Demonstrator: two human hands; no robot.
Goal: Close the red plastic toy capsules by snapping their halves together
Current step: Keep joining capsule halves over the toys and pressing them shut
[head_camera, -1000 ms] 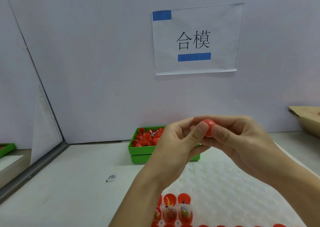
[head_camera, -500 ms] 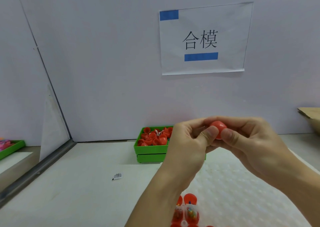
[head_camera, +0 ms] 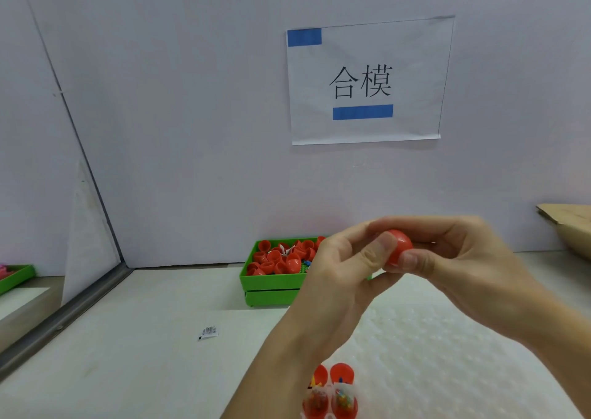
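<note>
A red capsule (head_camera: 399, 247) is held in the air in front of me, between both hands. My left hand (head_camera: 342, 265) pinches it from the left, thumb across its front. My right hand (head_camera: 463, 258) grips it from the right with its thumb under the capsule and fingers curled over the top. Most of the capsule is hidden by fingers. Two open capsules (head_camera: 332, 393) with small toys inside stand at the bottom edge, by my left forearm. A green tray (head_camera: 271, 282) at the back holds several loose red halves (head_camera: 281, 258).
A white bubble-foam mat (head_camera: 431, 354) covers the table's right side. A small printed packet (head_camera: 208, 332) lies on the bare table to the left. A cardboard box (head_camera: 569, 226) sits at the far right, another green tray (head_camera: 16, 278) at the far left beyond a divider.
Both hands keep hold of the capsule in the same grip. The view has shifted, so the hands and tray appear further right; fewer capsules show at the bottom.
</note>
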